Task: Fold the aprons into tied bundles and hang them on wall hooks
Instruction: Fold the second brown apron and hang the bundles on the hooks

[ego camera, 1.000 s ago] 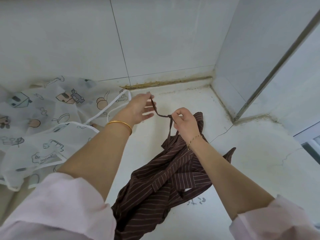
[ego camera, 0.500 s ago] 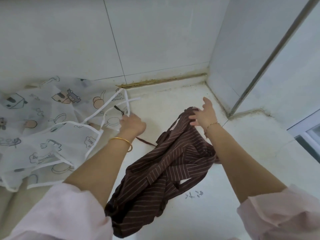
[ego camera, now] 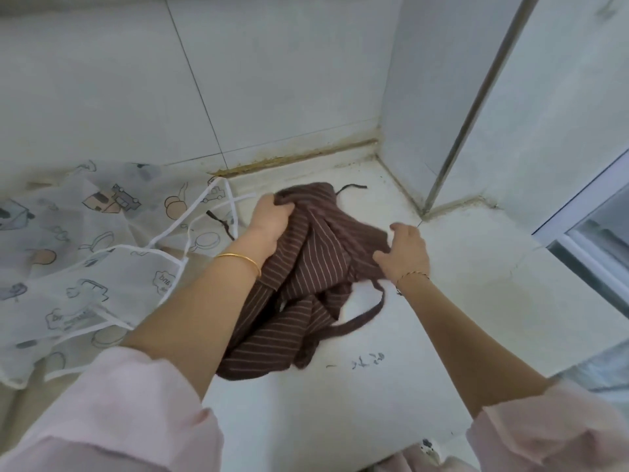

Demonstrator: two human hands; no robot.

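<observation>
Early in the job, by the look of it — nothing folded into a bundle, nothing knotted, no wall hooks in view. Brown striped apron (ego camera: 316, 267) bunched in loose, uneven folds on the white ledge (ego camera: 476, 301), near the tiled corner. Left hand (ego camera: 269, 223) clenched round the gathered top of the cloth; right hand (ego camera: 405, 253) with bent fingers clamped on its right edge. Thin dark fabric with pale pinstripes, creased every way; strap (ego camera: 367, 318) looped out flat below the right wrist, tie end (ego camera: 354, 188) poking out behind the top. White printed apron (ego camera: 85, 250) spread unfolded to the left — probably next in line. Left to do for both: flattening, folding, tying, hanging.
</observation>
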